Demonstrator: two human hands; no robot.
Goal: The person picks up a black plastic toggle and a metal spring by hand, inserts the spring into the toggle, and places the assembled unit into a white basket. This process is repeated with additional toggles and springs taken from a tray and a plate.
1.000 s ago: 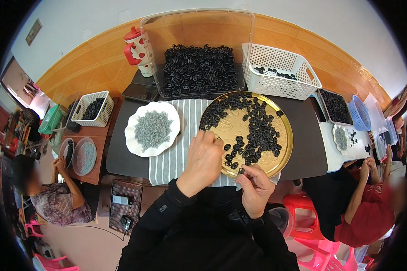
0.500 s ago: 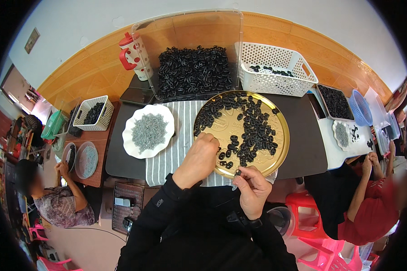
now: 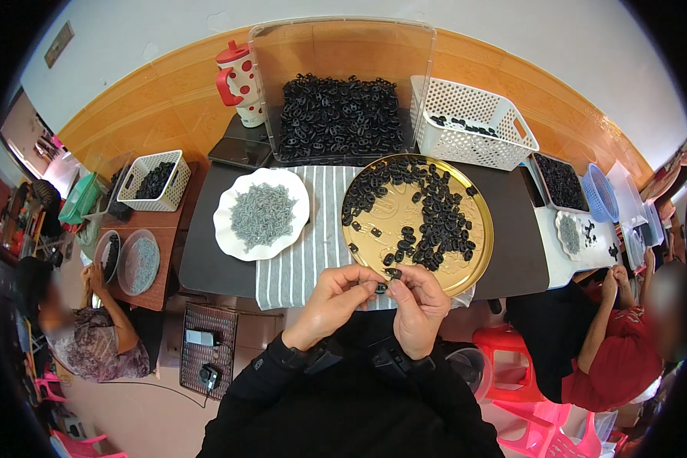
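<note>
My left hand (image 3: 334, 304) and my right hand (image 3: 420, 309) meet just off the near edge of the round gold tray (image 3: 477, 275). The left fingertips pinch a small black two-holed plastic piece (image 3: 380, 288). Between my right thumb and forefinger is another small black plastic piece (image 3: 393, 272); whether the two pieces touch is too small to tell. Loose black two-holed pieces (image 3: 435, 217) are spread over the tray, thickest in its middle. To the left, a white scalloped plate (image 3: 298, 229) carries a heap of small grey translucent pieces (image 3: 262, 214).
A clear bin (image 3: 427, 91) of black pieces stands at the back, between a red-dotted tumbler (image 3: 246, 88) and a white perforated basket (image 3: 473, 149). A striped cloth (image 3: 320, 206) lies under the tray. One person (image 3: 103, 336) sits at left, another (image 3: 618, 343) at right.
My left hand has left the tray's near-left area with a black piece and come back to my right hand. The whole view has shifted slightly.
</note>
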